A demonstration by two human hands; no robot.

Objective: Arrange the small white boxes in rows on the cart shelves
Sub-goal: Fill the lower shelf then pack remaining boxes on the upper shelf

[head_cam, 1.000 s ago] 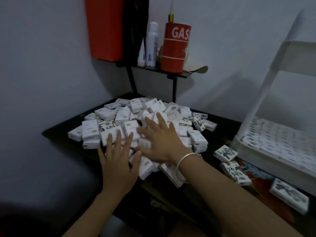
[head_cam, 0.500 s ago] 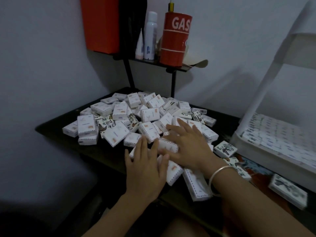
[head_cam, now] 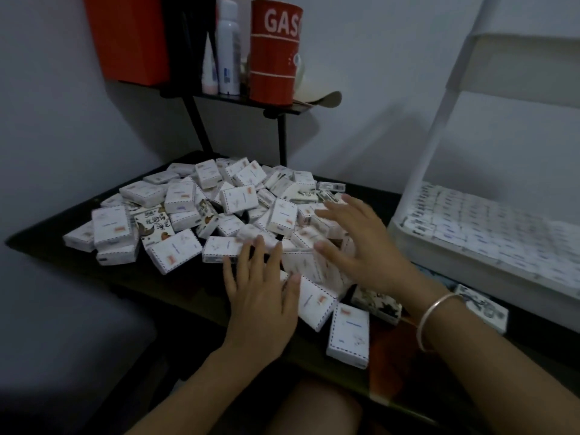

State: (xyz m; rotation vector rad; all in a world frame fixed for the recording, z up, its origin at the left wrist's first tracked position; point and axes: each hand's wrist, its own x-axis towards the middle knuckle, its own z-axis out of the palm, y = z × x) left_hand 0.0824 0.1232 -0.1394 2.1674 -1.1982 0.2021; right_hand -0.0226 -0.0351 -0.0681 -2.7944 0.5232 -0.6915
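White boxes lie heaped on the dark table. At the heap's 6 o'clock the left hand lies flat on them, fingers straight, gripping nothing. At 4 o'clock the right hand spreads over them, also gripping nothing. At 3 o'clock, the cart shelf holds more in rows.

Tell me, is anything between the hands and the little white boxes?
Nothing visible is. The left hand and right hand rest directly on the pile of small white cardboard boxes. The white plastic cart shelf beside them looks unblocked.
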